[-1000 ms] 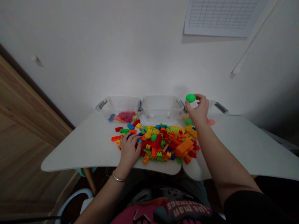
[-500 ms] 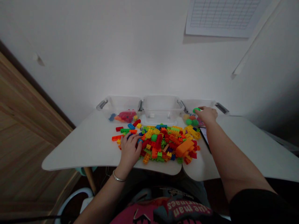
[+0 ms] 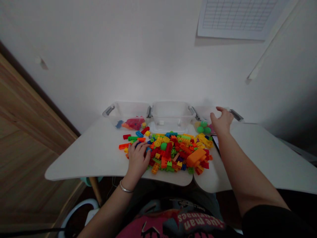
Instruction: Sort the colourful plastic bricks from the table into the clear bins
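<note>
Fronting the wall [image 3: 158, 59], white table [image 3: 79, 155] — right hand [image 3: 222, 123] spread, grip of left hand [image 3: 137, 159] unclear.

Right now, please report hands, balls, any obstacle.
Right hand open, empty, at right bin; left hand on brick pile. Green balls in right bin. Phone partly behind right forearm.

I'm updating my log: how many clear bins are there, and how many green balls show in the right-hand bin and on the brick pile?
Clear bins: 3
Green balls visible in the right-hand bin: 3
Green ball visible on the brick pile: 1
Total: 7
</note>
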Available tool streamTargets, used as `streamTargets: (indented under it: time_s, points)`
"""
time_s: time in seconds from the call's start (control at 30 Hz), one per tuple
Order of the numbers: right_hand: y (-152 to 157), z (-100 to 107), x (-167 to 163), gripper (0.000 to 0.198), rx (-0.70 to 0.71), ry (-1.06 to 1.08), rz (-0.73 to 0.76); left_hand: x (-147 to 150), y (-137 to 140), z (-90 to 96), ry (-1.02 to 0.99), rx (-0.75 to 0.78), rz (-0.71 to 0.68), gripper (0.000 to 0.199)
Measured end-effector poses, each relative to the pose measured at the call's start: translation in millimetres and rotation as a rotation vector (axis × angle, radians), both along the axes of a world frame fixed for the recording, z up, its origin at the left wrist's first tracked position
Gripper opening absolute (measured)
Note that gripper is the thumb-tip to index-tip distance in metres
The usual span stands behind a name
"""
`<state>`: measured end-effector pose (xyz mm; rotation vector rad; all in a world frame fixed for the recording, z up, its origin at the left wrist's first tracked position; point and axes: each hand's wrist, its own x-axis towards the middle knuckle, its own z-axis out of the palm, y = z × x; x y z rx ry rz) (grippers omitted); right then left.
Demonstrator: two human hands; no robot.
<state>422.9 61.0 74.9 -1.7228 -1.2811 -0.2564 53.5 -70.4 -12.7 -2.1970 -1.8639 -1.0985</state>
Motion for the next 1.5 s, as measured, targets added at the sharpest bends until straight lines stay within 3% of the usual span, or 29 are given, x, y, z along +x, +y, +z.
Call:
streamTargets:
  time_s: [0.1,0.2,0.3,0.47,0.63,0.8,1.17,1.33,1.5]
  points:
    - [-20.0,5.2,-16.2,0.039,0.229,0.009,0.082,0.0,-0.1,-0.1,-0.001,-0.003,0.0,0.025]
    - [-39.4,2.9,-37.0,0.032,0.251,0.101,0.184,-0.2,0.4,-0.3,0.007,-0.006,-0.005,0.026]
    - [-54.1,-6.9,-62.9,0.028,0.118,0.158,0.438,-0.4,1.0,-0.4,0.016,-0.008,-0.005,0.026]
    - [-80.1,-18.6,-107.4,0.022,-0.104,-0.165,0.894,-0.3,0.3,-0.1,0.023,-0.003,-0.004,0.025]
    - [-100.9,-24.0,-130.0,0.035,-0.221,-0.445,1.125,-0.6,0.1,-0.3,0.036,0.009,-0.009,0.026]
    - [-100.5,-31.9,-134.2,0.035,-0.267,-0.574,1.078,-0.9,1.4,-0.4,0.043,0.008,-0.009,0.026]
    - [-83.1,-35.3,-125.0,0.017,-0.144,-0.574,0.953,-1.0,1.3,-1.9,0.035,0.019,-0.008,0.026]
    - [-76.0,-33.0,-122.7,0.017,-0.12,-0.473,0.778,-1.3,1.5,-1.8,0.03,0.012,-0.012,0.025]
    - [-68.5,-30.9,-121.3,0.015,-0.2,-0.394,0.592,-0.8,1.6,-2.0,0.021,0.006,-0.005,0.026]
